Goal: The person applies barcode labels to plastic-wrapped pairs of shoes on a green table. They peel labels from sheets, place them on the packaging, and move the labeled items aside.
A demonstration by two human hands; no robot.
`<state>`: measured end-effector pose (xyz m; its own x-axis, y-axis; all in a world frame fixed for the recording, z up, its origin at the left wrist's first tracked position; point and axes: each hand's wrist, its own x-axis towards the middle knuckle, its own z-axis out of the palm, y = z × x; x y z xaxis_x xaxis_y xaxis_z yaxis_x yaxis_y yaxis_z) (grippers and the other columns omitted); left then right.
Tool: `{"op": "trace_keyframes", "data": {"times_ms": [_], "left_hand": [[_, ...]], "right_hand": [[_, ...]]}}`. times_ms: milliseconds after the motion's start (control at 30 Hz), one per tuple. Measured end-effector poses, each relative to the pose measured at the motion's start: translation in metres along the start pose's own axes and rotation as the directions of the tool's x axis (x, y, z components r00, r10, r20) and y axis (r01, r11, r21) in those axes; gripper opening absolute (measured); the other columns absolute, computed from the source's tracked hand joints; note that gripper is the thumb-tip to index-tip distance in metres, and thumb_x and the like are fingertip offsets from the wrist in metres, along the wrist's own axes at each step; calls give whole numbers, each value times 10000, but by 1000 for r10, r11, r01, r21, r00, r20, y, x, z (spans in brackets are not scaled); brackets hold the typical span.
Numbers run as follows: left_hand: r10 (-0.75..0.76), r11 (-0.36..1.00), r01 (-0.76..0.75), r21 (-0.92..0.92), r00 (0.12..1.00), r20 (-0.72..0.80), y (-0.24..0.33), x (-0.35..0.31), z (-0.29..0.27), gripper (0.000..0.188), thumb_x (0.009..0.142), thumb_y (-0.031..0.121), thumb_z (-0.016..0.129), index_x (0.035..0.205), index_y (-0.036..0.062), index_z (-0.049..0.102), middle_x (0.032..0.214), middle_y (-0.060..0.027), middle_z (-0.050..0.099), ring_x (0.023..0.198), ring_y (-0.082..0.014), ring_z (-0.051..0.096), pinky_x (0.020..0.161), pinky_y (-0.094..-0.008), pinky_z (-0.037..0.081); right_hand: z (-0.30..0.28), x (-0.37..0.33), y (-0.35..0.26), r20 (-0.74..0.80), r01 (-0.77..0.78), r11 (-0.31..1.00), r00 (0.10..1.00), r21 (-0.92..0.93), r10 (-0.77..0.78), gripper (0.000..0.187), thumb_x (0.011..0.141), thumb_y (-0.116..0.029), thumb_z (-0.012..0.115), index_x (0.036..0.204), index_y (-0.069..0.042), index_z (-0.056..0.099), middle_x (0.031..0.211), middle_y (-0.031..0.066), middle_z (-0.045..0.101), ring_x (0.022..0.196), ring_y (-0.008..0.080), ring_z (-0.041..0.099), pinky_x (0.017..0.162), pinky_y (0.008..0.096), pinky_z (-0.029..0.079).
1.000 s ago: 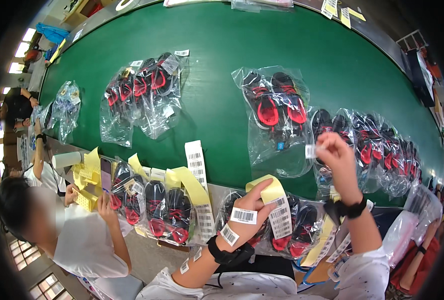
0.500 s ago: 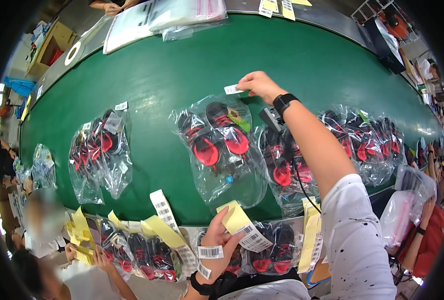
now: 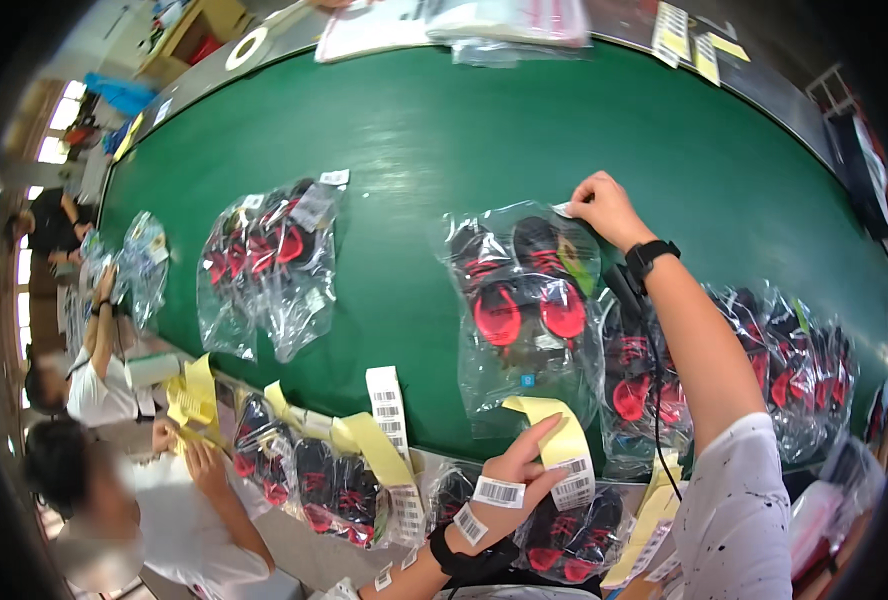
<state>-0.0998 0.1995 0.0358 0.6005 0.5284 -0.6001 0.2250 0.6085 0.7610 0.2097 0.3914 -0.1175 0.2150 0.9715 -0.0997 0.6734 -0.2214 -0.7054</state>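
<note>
Centrally, a clear bag (image 3: 526,335) of black-and-red shoes (image 3: 497,315) lies on a green table (image 3: 404,130). At the bag's upper right corner, the right hand (image 3: 607,210) pinches a white label (image 3: 562,210); below, the left hand (image 3: 522,470) holds a yellow-backed label strip (image 3: 566,446).

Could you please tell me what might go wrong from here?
The small label pinched in the right hand might crease or stick crooked on the wrinkled clear bag. The dangling black cable could catch on the neighbouring bagged shoes. The barcode stickers on the left hand may rub off.
</note>
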Motion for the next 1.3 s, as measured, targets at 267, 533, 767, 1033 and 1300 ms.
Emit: {"op": "trace_keyframes", "data": {"times_ms": [267,533,767,1033,1300], "left_hand": [[25,998,-23,65,999,-33,3,-6,-6,598,905,-11,648,1440,34,384,1222,-146,636,988,-131,666,753,-235,519],[129,991,-116,71,965,-227,-22,-27,-28,226,912,-26,633,1136,-6,641,953,-87,711,859,-108,661,751,-231,519],[101,983,-136,-120,961,-259,-4,-17,-17,374,867,-64,642,1229,-19,559,1064,-117,690,893,-114,648,797,-227,499],[172,984,-155,90,958,-230,24,-10,-3,295,890,-50,638,1182,-43,599,1032,-104,695,886,-105,652,778,-214,499],[241,961,-226,160,967,-82,40,-8,26,258,900,-63,627,1157,-48,614,1032,-112,704,937,-125,674,800,-215,518]], "right_hand": [[-10,5,-37,17,-59,936,998,-348,69,378,706,-267,816,880,1,615,959,185,645,906,359,634,773,419,513],[-128,-135,-25,81,-330,904,944,271,320,217,899,-221,688,962,-23,629,874,25,646,805,96,611,709,253,509],[-15,-308,-36,-348,-226,949,890,220,293,730,865,-137,693,1482,-14,323,1460,226,388,1397,354,335,1152,431,269],[-27,-259,-115,-269,-35,939,954,341,134,508,874,-128,679,1336,-11,503,1410,210,438,1288,380,453,1047,414,398],[-67,-295,-146,-82,53,831,997,554,-9,111,806,-37,728,901,7,691,911,83,651,871,240,623,765,333,495]]}}
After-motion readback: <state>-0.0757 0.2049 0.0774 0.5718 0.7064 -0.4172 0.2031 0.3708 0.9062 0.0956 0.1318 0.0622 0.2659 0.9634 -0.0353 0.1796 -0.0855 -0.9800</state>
